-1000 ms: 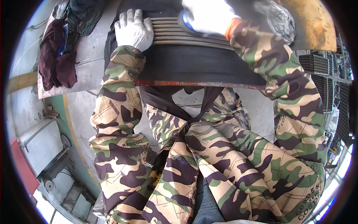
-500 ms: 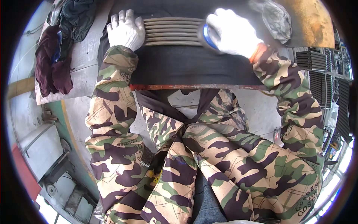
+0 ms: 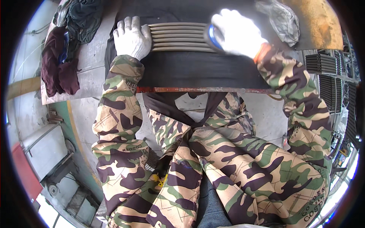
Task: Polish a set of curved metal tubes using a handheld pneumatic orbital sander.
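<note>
Several parallel grey metal bars [image 3: 178, 37] lie side by side as a ribbed panel on a black cloth [image 3: 190, 70] over the bench. My left hand [image 3: 132, 38], in a white glove, rests flat on their left end with fingers spread. At the right end, my right hand [image 3: 237, 34], also in a white glove, is closed around a round-edged tool with a blue rim [image 3: 215, 37]. The tool is against or just above the bars; I cannot tell which. Most of it is hidden under the glove, and motion blurs that area.
Dark green cloth [image 3: 84, 19] and maroon cloth [image 3: 57, 72] lie at the bench's left. A clear plastic bag [image 3: 283, 22] sits beyond my right hand, beside a rust-stained board [image 3: 323, 22]. Stacked dark slatted panels [image 3: 321, 64] stand at the right. The bench's red edge [image 3: 205, 90] faces me.
The view has shifted slightly. My left hand and the bars are a little nearer to me. My right hand keeps its grip on the blue-rimmed tool at the bars' right end.
</note>
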`<state>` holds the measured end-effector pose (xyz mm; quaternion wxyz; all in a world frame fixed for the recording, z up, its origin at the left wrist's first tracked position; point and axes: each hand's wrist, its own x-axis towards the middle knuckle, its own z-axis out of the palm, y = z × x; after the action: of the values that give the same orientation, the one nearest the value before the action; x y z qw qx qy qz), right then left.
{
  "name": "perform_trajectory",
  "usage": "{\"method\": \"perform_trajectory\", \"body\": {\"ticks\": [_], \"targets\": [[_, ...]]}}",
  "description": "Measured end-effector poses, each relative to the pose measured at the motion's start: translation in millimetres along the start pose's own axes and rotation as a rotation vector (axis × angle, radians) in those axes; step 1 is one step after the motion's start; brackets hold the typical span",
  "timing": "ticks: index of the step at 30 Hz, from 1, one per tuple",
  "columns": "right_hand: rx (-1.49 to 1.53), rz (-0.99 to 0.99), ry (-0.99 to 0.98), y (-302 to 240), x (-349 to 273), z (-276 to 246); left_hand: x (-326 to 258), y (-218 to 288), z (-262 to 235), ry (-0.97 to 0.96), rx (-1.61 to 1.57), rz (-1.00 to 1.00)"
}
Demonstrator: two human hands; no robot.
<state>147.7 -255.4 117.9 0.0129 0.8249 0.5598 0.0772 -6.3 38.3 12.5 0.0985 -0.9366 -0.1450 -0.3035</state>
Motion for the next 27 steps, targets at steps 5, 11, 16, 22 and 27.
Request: {"method": "perform_trajectory", "body": {"ticks": [5, 11, 16, 22, 27], "targets": [[0.006, 0.006, 0.000, 4.3, 9.3, 5.1, 1.0, -1.2, -4.0, 0.048, -0.030, 0.018], [0.033, -0.053, 0.029, -7.3, 0.2, 3.3, -7.1, 9.3, -22.7, -0.191, -0.070, -0.071], [0.020, -0.012, 0.004, -14.7, 33.0, 5.1, -12.7, 4.0, -27.2, -0.163, -0.085, -0.076], [0.074, -0.083, 0.008, -49.1, 41.8, -7.8, -8.7, 14.2, -21.6, 0.058, -0.073, -0.013], [0.115, -0.085, 0.022, -76.3, 73.8, 4.7, -19.1, 1.0, -21.4, -0.037, -0.034, -0.061]]}}
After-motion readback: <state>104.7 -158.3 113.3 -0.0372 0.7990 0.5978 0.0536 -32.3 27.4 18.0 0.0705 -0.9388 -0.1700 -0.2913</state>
